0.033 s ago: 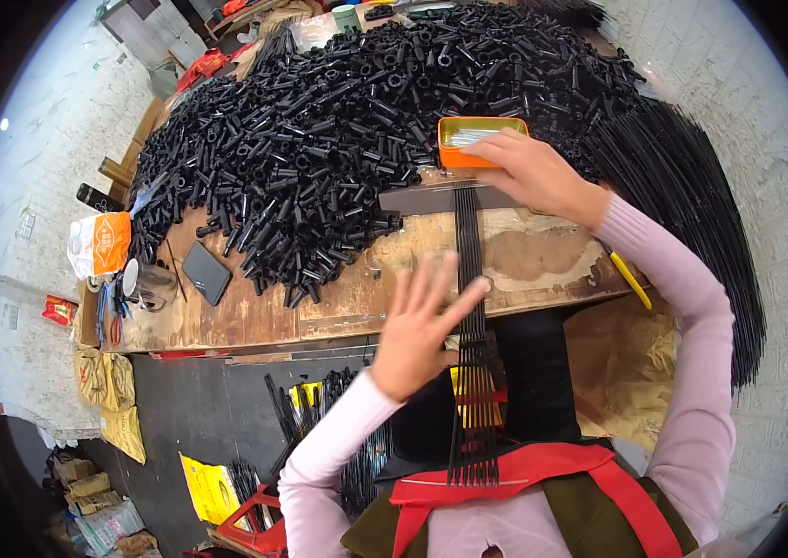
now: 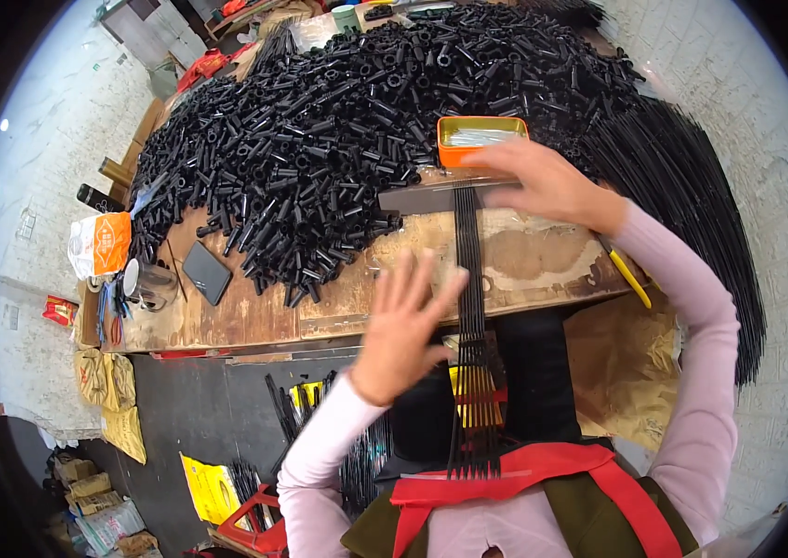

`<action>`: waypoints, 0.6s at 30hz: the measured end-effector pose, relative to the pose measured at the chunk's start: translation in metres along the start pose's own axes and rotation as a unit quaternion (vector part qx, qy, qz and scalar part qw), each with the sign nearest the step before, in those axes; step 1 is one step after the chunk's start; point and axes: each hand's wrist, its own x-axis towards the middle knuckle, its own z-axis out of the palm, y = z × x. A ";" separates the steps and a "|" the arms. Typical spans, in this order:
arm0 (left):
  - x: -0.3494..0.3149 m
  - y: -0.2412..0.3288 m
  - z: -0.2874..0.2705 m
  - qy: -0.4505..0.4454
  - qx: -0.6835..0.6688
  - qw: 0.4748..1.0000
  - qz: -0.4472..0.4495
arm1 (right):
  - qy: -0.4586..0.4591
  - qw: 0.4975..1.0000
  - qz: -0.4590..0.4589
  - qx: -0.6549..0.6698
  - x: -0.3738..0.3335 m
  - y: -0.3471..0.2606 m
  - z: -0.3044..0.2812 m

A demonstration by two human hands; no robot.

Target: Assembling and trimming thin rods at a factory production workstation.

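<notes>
A row of thin black rods (image 2: 470, 242) runs from a flat grey bar (image 2: 417, 198) on the table down to my lap, fanning out at the near end. Just left of these rods, my left hand (image 2: 403, 330) hovers with its fingers spread, holding nothing that shows. My right hand (image 2: 547, 181) is stretched out over the bar's right part, slightly blurred, thumb and fingers apart. Its fingertips are by the front of an orange tin (image 2: 451, 159). Thin silvery pins (image 2: 480, 137) lie inside the tin.
A big heap of black tubular parts (image 2: 320, 139) covers the table's back. Long black rods (image 2: 682, 205) lean at the right. A yellow-handled tool (image 2: 631, 279) lies at the table's right edge. Further left are a dark phone (image 2: 206, 272), a clear mug (image 2: 152, 284) and an orange-white packet (image 2: 101, 244).
My right hand has shifted a little right and nearer, away from the tin's opening. My left hand has moved slightly left, off the rods.
</notes>
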 end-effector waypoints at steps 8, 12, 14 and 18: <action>0.109 -0.070 0.055 0.066 -0.125 0.974 0.177 | -0.199 0.900 0.133 0.365 -0.079 -0.116 0.090; 0.117 -0.046 0.047 0.071 -0.366 0.925 0.069 | -0.078 0.941 0.056 0.324 -0.063 -0.127 0.035; 0.107 -0.027 0.029 0.020 -0.582 0.813 -0.021 | -0.026 0.949 0.107 0.294 -0.039 -0.130 -0.008; 0.077 0.017 0.022 -0.068 -0.586 0.807 -0.014 | 0.038 0.904 0.062 0.421 -0.004 -0.144 -0.101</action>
